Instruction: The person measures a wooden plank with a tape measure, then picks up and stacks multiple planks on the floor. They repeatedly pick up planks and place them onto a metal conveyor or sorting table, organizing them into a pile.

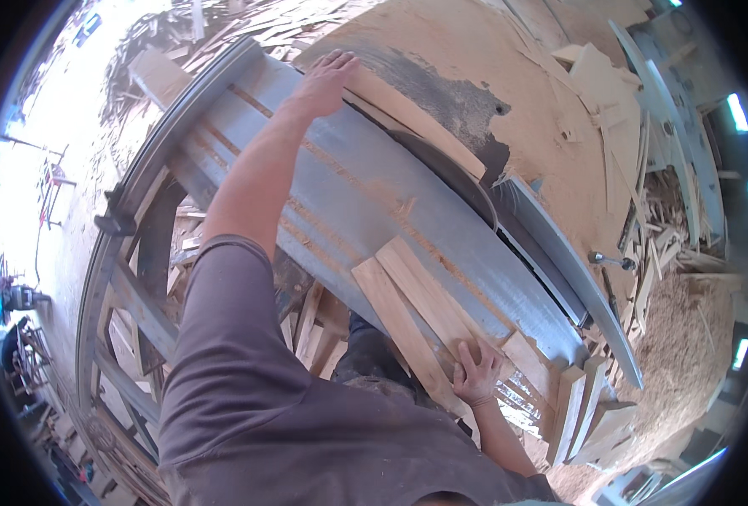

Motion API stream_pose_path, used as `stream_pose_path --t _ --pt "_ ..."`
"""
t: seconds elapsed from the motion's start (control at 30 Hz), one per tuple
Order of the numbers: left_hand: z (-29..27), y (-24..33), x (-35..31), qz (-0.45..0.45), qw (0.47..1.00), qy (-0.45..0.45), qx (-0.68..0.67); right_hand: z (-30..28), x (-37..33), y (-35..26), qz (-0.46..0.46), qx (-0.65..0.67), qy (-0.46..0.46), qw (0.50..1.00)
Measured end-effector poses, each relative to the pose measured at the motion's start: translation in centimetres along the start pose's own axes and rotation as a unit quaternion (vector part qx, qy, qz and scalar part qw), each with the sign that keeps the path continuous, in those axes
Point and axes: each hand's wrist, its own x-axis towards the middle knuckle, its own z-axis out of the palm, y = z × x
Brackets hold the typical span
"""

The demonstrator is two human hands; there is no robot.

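Nearest you, your right hand [477, 373] lies with fingers spread over the planks [433, 291] resting on the near side of the table [466, 244]; you can't be seen gripping beneath them. Across the table, your left hand [327, 84] is laid out, fingers extended, on one end of the board [420, 123], which sits alongside the dark curved blade [462, 181] (whether it's spinning, you can't tell here). The step looks like placing or steadying that board; your next move calls for fingers well clear of the blade.
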Motion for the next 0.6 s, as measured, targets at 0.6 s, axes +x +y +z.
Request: stream_pose_path --t 0.6 --pt "-13.3 -6.0 -10.2 -0.224 0.968 -0.080 -0.080 0.2 0.1 0.0 -0.019 0.007 0.002 1.000"
